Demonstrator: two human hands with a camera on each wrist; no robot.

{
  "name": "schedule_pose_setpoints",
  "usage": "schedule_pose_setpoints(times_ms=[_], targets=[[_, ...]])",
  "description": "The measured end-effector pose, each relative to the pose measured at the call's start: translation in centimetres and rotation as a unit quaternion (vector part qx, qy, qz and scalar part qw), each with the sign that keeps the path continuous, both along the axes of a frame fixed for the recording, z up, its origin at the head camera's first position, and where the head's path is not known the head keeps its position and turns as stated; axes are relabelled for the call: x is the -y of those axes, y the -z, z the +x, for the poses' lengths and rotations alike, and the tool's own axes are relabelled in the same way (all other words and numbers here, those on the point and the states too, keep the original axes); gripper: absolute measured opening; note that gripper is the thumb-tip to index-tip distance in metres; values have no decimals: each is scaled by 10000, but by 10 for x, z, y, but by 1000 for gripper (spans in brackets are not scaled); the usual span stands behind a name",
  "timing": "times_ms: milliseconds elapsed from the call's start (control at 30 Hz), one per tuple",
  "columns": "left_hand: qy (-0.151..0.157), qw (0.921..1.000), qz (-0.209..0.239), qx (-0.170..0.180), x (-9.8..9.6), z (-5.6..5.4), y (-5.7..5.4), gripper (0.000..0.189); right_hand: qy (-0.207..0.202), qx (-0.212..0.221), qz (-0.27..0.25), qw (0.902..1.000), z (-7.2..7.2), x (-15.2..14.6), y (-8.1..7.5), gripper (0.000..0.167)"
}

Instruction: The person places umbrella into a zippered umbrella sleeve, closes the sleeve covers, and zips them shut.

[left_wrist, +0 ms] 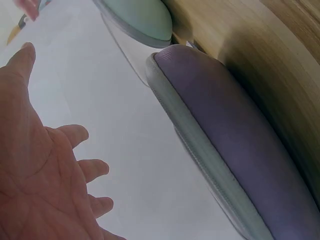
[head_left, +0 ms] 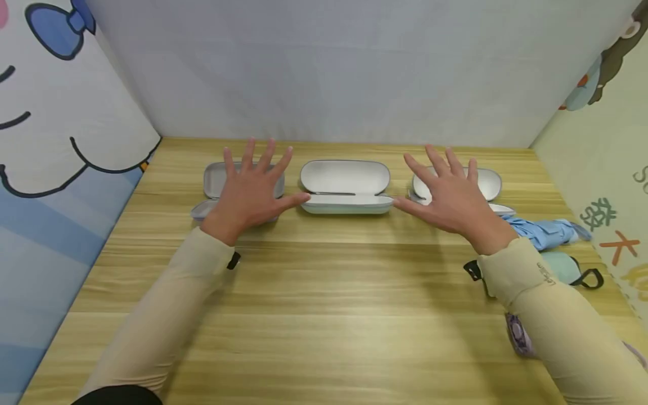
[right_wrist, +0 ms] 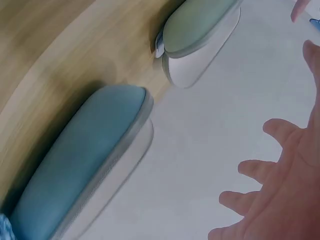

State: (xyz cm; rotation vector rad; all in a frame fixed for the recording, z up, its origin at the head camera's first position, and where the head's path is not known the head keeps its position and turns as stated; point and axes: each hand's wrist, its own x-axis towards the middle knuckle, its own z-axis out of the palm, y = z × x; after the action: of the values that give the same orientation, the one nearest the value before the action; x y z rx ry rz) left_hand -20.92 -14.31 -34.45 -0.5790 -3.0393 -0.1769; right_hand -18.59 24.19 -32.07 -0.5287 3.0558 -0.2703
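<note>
Our left hand (head_left: pixel 248 194) and right hand (head_left: pixel 453 197) spread wide over the yellow-brown wooden table (head_left: pixel 304 315), holding nothing. From our head, an open, pale green, smooth, rounded case (head_left: pixel 346 207) sits between them, with room on our side. From our left wrist, the purple, rounded case (left_wrist: pixel 220 120) looks light and stiff; we'd pinch its ends. From our right wrist, the blue, rounded case (right_wrist: pixel 80 150) sits near the white wall (right_wrist: pixel 195 175).

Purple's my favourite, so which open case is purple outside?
The left case, at the person's left. It alone is purple outside: the middle case is pale green and the right case is blue.
</note>
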Motion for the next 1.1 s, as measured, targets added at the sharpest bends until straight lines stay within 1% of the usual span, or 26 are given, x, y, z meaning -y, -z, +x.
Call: schedule_pose_setpoints(times_ms=[200, 367, 567, 733, 933, 1100], targets=[[-24, 10000, 26, 12, -2, 2, -2, 99, -57, 17, -3, 10000, 26, -34, -7, 92], [-36, 9999, 89, 49, -2, 4, -1, 99, -96, 121, -51, 9999, 50, -70, -3, 93], [-79, 9999, 106, 90, -1, 4, 2, 100, -123, -22, -53, 9999, 79, -109, 12, 97], [-108, 9999, 93, 78, 2, 5, 4, 100, -13, 105, -30, 9999, 102, -134, 26, 100], [-143, 9998, 78, 104, 6, 7, 5, 101, 49, 108, 22, 9999, 121, -160, 45, 101], [-209, 9997, 60, 111, 11, 7, 7, 102, 263, 284, 61, 9992, 133, -178, 54, 97]])
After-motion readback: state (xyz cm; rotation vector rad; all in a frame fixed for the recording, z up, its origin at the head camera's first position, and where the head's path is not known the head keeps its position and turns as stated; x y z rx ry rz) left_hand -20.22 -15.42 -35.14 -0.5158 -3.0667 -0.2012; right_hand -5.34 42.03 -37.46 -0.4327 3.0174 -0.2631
